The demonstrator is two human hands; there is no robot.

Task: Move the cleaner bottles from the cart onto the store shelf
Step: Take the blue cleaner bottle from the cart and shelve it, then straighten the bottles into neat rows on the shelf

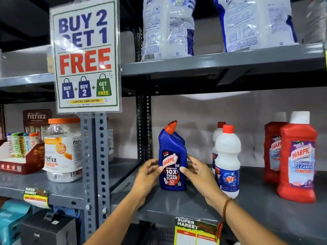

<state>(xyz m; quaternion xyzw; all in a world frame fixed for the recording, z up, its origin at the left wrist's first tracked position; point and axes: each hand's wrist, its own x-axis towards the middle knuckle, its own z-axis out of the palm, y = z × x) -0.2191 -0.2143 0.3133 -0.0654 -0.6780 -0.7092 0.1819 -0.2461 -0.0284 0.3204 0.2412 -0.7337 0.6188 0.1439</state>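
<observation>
Grey metal shelf point(177, 206) bears glossy blue bottle point(172, 156), both hands point(150, 172) gripping.

A "Buy 2 Get 1 Free" sign point(85, 55) hangs on the grey upright. Left of it stand a Fitfizz jar point(62, 149) and a tube-filled display box point(21, 156). White detergent bags point(168, 27) sit overhead.

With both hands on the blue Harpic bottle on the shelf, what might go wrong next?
1. The blue angled-neck Harpic bottle stands upright on the grey metal shelf fairly near its front edge; a clumsy release by the left hand or right hand might tip it off.
2. The right forearm lies close to the white red-capped Rin bottle; withdrawing could knock it.
</observation>
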